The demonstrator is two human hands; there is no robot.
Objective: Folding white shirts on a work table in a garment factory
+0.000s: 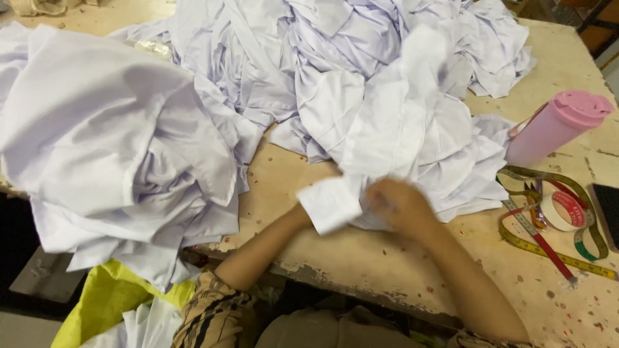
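Observation:
A white garment lies bunched on the worn wooden table, its near end reaching my hands. My right hand, blurred, is closed on the cloth at its near edge. My left hand is hidden under a folded white flap of the same garment; only the forearm shows, so its grip cannot be seen. Behind lies a big heap of white and pale lilac garments.
A second pile of white cloth hangs over the table's left edge. A pink tumbler lies tilted at the right, with a yellow tape measure, a tape roll and a red-handled tool. A yellow bag sits below.

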